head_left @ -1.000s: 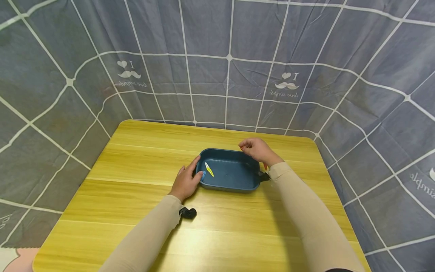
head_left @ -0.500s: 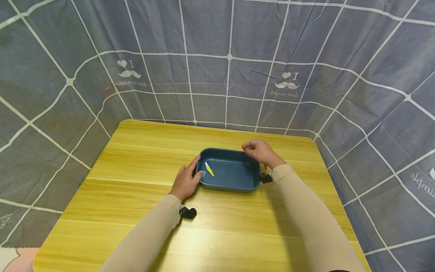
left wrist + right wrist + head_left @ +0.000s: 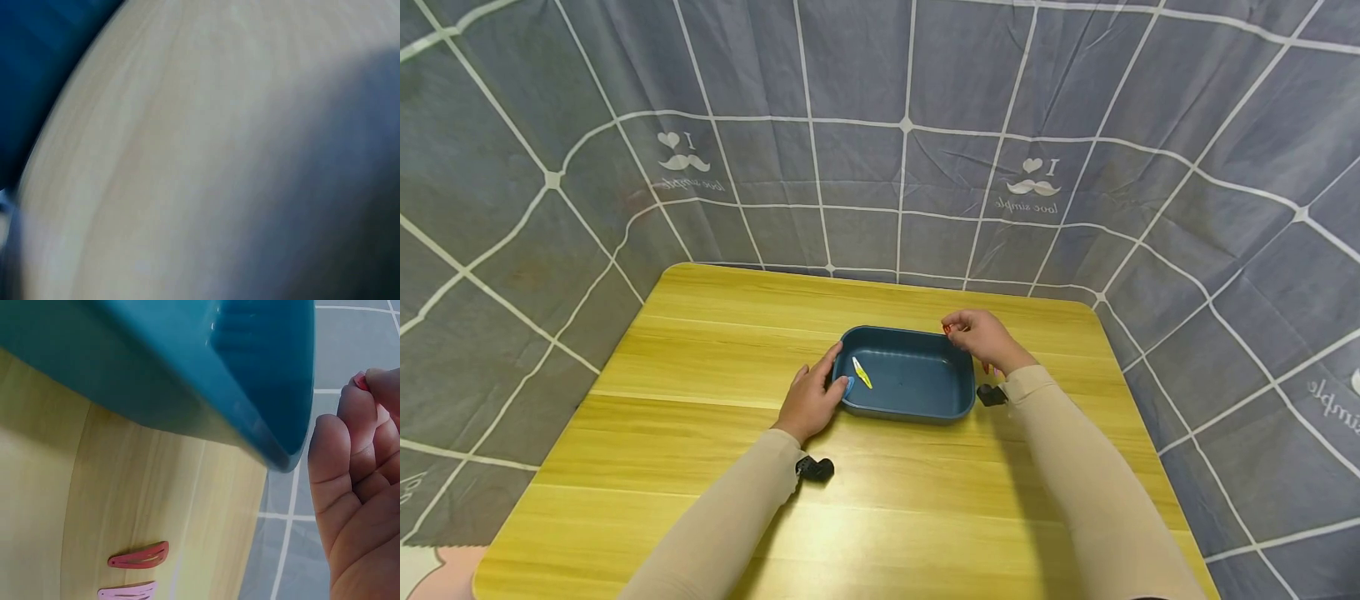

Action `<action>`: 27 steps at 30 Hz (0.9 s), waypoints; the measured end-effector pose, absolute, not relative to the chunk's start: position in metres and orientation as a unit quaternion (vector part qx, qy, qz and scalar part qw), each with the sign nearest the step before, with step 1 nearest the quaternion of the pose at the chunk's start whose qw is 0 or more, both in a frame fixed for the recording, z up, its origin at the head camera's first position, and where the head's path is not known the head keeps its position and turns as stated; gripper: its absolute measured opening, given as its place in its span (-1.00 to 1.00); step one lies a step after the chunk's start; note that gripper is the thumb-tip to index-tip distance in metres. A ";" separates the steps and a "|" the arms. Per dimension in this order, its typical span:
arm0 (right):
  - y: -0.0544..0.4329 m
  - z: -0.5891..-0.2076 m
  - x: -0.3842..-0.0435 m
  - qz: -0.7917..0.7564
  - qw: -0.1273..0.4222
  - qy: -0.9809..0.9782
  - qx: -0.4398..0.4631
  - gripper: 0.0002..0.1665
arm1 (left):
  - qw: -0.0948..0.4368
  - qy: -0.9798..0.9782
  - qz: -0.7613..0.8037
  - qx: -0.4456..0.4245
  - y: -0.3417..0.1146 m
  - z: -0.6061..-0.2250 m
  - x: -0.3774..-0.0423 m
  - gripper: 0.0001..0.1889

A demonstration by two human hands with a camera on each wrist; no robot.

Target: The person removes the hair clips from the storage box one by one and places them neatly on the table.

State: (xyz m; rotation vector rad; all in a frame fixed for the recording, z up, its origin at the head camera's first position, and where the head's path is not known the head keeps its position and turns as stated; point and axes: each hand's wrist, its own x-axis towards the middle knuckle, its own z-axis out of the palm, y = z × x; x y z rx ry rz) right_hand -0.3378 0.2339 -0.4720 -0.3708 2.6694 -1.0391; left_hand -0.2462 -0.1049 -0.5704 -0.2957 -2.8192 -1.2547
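Observation:
A dark blue plastic tub (image 3: 901, 387) sits on the table. My left hand (image 3: 808, 402) holds its left end, with the thumb over the rim. Inside the tub lies a yellow and white snap hair clip (image 3: 862, 373), and something blue (image 3: 849, 387) shows by the left thumb. Above the tub's far right corner, my right hand (image 3: 987, 337) pinches a red hair clip (image 3: 947, 329) between thumb and fingertip. Only a small red end shows in the right wrist view. A red hair clip (image 3: 139, 556) and a pink hair clip (image 3: 128, 592) lie right of the tub.
The yellow wood-grain table (image 3: 715, 358) reaches out on all sides of the tub. A grey cloth with white grid lines (image 3: 865, 167) hangs behind and at both sides. The left wrist view is blurred and shows mostly tabletop (image 3: 156, 156).
My right hand has moved slightly to the right along the tub's far edge, still pinching the red hair clip. The left hand and the tub have stayed in place.

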 end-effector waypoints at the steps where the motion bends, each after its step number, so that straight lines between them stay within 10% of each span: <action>1: 0.234 -0.473 -0.338 -0.358 0.126 0.917 -0.125 -0.53 | 0.021 -0.909 -0.405 -0.095 -0.105 -0.571 -0.246 -0.31; 27: 0.259 -0.486 -0.338 -0.417 0.126 0.899 -0.054 -0.49 | 0.016 -0.908 -0.408 -0.094 -0.105 -0.569 -0.246 -0.31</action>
